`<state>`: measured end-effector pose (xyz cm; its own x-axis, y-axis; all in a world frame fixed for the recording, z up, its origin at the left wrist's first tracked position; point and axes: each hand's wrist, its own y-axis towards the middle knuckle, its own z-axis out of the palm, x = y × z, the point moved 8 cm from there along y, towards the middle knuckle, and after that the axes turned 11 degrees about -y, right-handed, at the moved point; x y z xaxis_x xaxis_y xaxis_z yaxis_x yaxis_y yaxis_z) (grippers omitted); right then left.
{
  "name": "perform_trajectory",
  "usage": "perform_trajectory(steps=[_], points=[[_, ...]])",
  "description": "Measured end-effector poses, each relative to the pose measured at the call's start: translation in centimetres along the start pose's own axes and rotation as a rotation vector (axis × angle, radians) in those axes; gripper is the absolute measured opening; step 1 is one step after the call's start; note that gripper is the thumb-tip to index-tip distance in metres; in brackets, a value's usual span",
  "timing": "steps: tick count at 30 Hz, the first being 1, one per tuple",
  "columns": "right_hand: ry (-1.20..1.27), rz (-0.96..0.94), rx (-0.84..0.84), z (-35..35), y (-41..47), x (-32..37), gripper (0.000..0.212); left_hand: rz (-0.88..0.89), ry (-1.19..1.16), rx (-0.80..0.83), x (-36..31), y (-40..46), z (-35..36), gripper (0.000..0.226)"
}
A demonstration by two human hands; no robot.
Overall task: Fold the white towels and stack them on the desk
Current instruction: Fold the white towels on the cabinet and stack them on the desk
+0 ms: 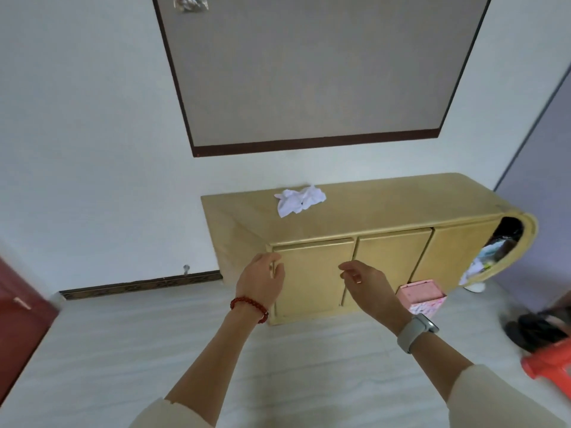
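Step in hand: approach only; my left hand and right hand hang loosely curled, each grip holding nothing, in front of the cabinet doors. White towels: crumpled heap on the desk top, beyond and above both hands; next move, I judge, is reaching up to spread one flat. Room: framed panel on the wall above, pink box and red stool on the floor to my right.

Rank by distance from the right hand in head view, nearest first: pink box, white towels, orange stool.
From the right hand:
1. Pink box, just to its right, on the floor by the desk.
2. White towels, above it on the desk top, crumpled.
3. Orange stool, far right on the floor.
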<state>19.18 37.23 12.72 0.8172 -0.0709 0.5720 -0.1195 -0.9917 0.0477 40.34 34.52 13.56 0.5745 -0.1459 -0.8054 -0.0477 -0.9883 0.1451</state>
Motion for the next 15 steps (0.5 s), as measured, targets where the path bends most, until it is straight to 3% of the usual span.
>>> perform_trajectory(steps=[7,15], points=[[0.021,0.084,0.032,2.1,17.0,-5.6,0.024,-0.08,-0.022,0.093,2.7,17.2,9.1,0.026],[0.06,0.027,0.123,8.7,39.2,-12.7,0.022,-0.333,-0.026,0.018,11.1,37.2,20.4,0.033]])
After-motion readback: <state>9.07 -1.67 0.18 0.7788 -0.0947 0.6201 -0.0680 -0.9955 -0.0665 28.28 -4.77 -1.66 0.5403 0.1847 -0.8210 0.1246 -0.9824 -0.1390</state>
